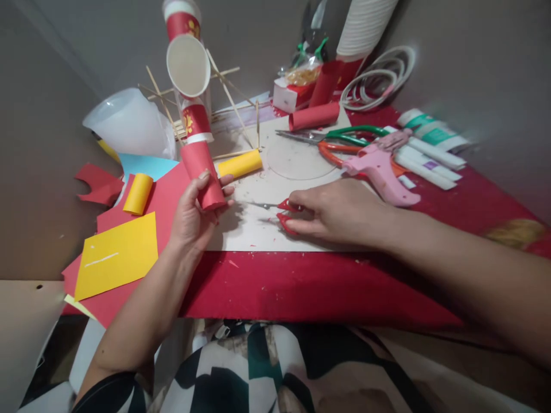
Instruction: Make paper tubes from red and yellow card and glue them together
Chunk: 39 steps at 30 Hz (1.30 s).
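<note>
Red paper tube is held by the person's left hand; to its right, I see the right hand gripping red-handled scissors.

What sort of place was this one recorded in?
Most likely a craft corner, though whether at home or in a workshop I can't tell. A pink glue gun and a yellow paper sheet lie on the red table, and the right hand holds small scissors.
</note>
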Available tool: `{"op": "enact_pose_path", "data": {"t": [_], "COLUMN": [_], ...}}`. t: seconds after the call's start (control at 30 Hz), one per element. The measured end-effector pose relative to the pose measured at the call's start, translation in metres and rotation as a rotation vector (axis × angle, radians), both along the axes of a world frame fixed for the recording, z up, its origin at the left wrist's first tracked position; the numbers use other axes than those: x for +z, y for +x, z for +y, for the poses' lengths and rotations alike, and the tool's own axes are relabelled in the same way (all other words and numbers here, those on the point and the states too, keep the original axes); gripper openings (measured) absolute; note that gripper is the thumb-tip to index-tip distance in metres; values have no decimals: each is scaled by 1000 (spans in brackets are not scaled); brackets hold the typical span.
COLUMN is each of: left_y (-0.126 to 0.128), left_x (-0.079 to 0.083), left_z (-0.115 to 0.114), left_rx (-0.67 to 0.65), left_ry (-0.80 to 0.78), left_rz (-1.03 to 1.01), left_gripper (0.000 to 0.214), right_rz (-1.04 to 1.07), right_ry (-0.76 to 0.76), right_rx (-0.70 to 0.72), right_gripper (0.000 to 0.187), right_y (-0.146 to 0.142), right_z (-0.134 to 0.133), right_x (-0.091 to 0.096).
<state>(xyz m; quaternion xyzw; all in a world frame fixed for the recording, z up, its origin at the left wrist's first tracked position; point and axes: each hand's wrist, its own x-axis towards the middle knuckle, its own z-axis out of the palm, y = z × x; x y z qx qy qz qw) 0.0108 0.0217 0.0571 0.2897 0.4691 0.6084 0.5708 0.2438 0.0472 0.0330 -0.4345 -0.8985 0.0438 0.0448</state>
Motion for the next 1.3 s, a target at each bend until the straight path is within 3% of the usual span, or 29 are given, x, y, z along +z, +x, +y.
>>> {"op": "enact_pose_path", "data": {"t": [0.13,0.23,0.53,0.67,0.93,1.07,1.3], "left_y": [-6,-5,-1,8,38,47,48], "left_x": [-2,-6,-16,-4,45,48,47], "left_z": [3,4,2,3,4,13,31], "left_rx": [72,82,9,-64,-211,-233,-272], "left_ry": [58,124,285,297,426,423,359], "left_rz": [43,86,225,250,387,382,266], "left_gripper": [35,38,40,40,43,38,43], "right_rz": [-46,-27,57,95,217,327,794], "right_ry": [-110,-192,-273,-279,-362,-404,-215], "right_rx": [-41,-10,84,102,154,139,-144], "right_gripper": [39,29,19,20,16,14,23], "right_y": [-10,-16,-14,-12,-13,-6,3], "right_z": [-3,-4,-4,-5,-6,-4,12], "right_x": [3,4,8,10,12,16,23]}}
